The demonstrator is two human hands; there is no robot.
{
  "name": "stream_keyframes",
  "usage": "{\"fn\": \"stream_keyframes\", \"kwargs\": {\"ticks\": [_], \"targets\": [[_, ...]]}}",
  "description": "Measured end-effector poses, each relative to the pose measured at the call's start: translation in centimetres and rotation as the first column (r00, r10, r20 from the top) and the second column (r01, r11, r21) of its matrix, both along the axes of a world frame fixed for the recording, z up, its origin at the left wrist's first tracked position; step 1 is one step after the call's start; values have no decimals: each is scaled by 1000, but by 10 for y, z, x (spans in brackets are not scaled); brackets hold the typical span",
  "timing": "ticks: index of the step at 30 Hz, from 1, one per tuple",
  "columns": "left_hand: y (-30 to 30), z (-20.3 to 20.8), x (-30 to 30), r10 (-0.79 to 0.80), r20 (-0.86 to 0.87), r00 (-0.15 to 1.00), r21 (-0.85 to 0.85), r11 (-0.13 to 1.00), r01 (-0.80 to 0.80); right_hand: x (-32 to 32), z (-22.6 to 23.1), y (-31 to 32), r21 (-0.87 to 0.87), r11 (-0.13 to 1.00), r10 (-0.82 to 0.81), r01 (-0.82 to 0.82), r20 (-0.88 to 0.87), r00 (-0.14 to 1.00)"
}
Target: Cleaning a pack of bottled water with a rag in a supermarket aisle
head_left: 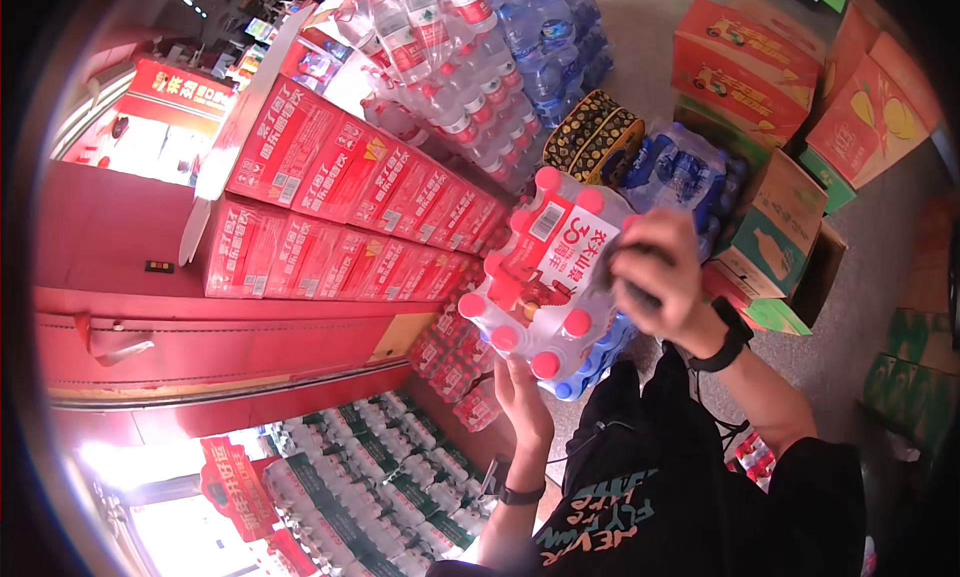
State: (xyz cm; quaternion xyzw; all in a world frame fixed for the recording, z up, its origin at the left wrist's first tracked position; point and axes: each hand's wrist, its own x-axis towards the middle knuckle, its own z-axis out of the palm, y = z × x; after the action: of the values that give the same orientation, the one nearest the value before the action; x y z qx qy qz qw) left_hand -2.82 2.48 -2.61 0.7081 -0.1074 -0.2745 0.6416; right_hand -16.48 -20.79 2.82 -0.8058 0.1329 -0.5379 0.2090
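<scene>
I hold a shrink-wrapped pack of clear bottles with pink-red caps [540,277] up in front of me. My left hand [520,392] supports the pack from below, fingers against its lower edge. My right hand [655,277], with a black watch on the wrist, grips the pack's right side, where its fingers close on the dark wrap or handle. Below the pack lie blue-capped bottle packs [590,367].
Stacked red cartons [330,197] fill the left. More clear bottle packs with red labels [450,67] and blue-tinted packs [685,172] lie beyond. Orange and green cardboard boxes [750,67] stand at the right. Green-labelled bottle packs [370,477] lie at lower left.
</scene>
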Motion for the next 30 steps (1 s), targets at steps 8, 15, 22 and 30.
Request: {"fn": "stream_keyframes", "kwargs": {"ticks": [8, 15, 22, 30], "targets": [[3, -6, 18, -119, 87, 989, -68, 990, 125, -6, -134, 95, -16, 986, -166, 166, -162, 973], [19, -5, 31, -224, -79, 971, -19, 974, 224, -25, -132, 115, 141, 990, 85, -21, -464, 882], [14, 6, 32, -301, -137, 944, -140, 949, 282, -48, -35, 36, 96, 945, -291, 312, -183, 939], [13, 20, 34, -210, -319, 924, -136, 975, 175, -26, -23, -51, 705, 703, -238, 94, 109, 965]]}}
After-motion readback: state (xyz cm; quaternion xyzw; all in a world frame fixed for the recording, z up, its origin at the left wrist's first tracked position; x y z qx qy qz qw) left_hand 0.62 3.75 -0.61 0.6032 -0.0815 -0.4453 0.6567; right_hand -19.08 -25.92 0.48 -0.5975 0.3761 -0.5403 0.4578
